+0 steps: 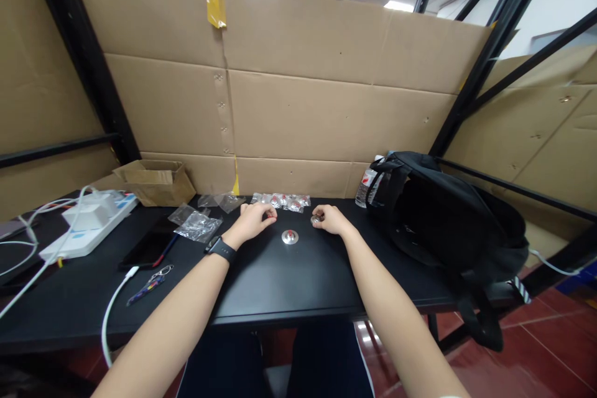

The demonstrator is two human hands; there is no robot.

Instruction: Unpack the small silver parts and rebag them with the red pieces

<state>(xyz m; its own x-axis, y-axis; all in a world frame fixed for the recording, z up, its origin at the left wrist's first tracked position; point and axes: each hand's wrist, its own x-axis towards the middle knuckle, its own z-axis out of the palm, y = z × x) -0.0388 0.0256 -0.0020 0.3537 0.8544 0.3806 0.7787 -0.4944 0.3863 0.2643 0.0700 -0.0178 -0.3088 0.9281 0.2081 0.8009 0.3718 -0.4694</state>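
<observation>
A silver disc with a red centre (290, 238) lies on the black table between my two hands. To its left, my left hand (255, 221) is closed, thumb and fingers curled toward each other. A trace of red shows near its fingertips, too small to name. On the other side, my right hand (331, 219) pinches a small shiny round piece (316, 220) between thumb and fingers, just above the tabletop. Behind the disc, several clear packets with red-and-silver pieces (282, 201) lie in a row along the cardboard wall.
Crumpled clear plastic bags (199, 225), a phone (152, 245), a keychain (150, 285), a white power strip (91, 230) and a brown paper bag (161, 183) occupy the left. A water bottle (364, 188) and a black backpack (448, 211) stand right. Cardboard (298, 106) closes the back.
</observation>
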